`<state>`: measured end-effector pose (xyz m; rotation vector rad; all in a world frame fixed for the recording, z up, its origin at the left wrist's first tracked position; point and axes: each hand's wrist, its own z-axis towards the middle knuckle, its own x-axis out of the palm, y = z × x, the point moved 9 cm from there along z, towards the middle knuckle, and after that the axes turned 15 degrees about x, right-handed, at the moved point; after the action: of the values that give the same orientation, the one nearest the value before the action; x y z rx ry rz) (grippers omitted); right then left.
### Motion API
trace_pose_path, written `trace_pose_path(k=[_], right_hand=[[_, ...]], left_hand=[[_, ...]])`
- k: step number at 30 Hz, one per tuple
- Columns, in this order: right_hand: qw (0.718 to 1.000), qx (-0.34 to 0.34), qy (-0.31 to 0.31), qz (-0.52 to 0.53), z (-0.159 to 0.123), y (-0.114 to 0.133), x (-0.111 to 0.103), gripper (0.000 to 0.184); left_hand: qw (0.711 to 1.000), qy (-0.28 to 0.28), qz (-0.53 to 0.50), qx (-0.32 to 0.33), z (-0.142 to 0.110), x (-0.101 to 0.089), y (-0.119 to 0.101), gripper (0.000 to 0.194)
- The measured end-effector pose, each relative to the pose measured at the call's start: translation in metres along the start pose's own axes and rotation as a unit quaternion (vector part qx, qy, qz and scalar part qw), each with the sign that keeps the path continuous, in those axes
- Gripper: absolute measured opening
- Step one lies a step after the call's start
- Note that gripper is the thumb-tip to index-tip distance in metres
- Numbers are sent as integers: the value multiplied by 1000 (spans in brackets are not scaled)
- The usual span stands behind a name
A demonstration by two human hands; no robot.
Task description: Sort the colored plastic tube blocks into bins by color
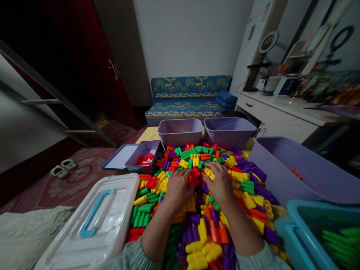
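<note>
A wide heap of bullet-shaped plastic building blocks (pixel 197 247) in red, yellow, green, orange and purple covers the table before me. Over the middle of the heap, my left hand (pixel 180 185) is closed with its fingers curled at a red block (pixel 194 176); part of that block is hidden. Close by on the right, my right hand (pixel 219 183) bends its thumb and fingers round a yellow block (pixel 209 173). Both palms face down, a short gap apart. Several blocks around them are joined in rows of one colour.
Two purple bins (pixel 180 138) stand behind the heap, and a larger purple bin (pixel 270 176) is at right. A teal bin (pixel 298 225) holds green blocks. On the left are a white lid with blue handle (pixel 112 221) and a small box (pixel 133 159) with red pieces.
</note>
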<state>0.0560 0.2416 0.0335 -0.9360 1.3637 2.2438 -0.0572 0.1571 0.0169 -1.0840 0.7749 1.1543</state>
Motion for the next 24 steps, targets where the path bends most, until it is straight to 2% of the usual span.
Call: trace_pose_path(k=[2,4,7,9,12,16,20,24], right_hand=[[996,-43,76,-8,-6,10,16,35],[987,-72,141,-30,-14,16,31,53],[975,-98,179,-87,-24,17,44,76],[972,-97,180,-115,-25,15,45,79],[971,-76,174,-142,-22,10,43,73],[969,-50,189,-148,-18,9,41,50],[978,-21,170,-119,-13,9,34,29],[988,9,144,-57,-9,7,28,27]], left_hand=[[1000,9,12,-1,0,1,-2,46],[1000,20,14,2,1,1,-4,45],[999,30,9,5,1,3,-5,43],[1000,26,-6,5,0,3,-5,46],[999,12,-49,1,0,4,-3,49],[993,-16,-114,-2,1,0,-2,44],[979,-79,-188,20,3,-12,-4,43],[952,-147,-265,42,5,-22,-5,40]])
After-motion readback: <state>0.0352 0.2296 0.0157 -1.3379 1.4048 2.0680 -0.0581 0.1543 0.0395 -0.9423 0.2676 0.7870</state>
